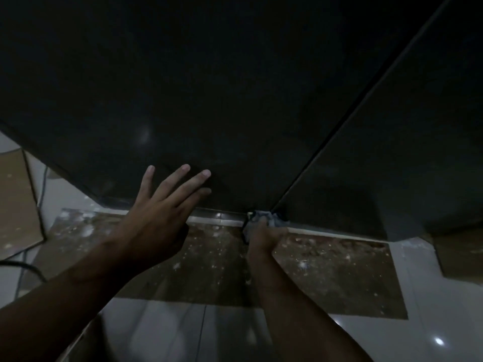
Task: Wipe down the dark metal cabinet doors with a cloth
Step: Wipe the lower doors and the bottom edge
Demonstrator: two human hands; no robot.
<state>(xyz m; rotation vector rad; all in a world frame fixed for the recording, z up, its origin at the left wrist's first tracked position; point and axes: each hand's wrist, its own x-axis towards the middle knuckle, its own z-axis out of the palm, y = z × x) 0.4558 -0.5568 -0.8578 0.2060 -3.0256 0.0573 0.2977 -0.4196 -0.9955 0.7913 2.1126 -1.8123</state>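
The dark metal cabinet doors [235, 87] are cut off by the top, left and right edges. The fingers of the right hand [264, 237] are concealed in the crumpled grey cloth [275, 220], which is itself partly covered. Contact between the spread left hand [156, 218] and the doors cannot be determined. Both forearms are truncated by the frame.

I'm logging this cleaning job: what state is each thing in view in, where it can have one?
Left dark metal cabinet door: appears shut, flush with its neighbour.
Right dark metal cabinet door: appears shut.
Crumpled pale grey cloth: bunched, pressed at the foot of the seam between the doors.
Left-hand grip: fingers straight and spread, by the left door.
Right-hand grip: holds the cloth.
Brown floor sheet: flat, speckled with pale spots.
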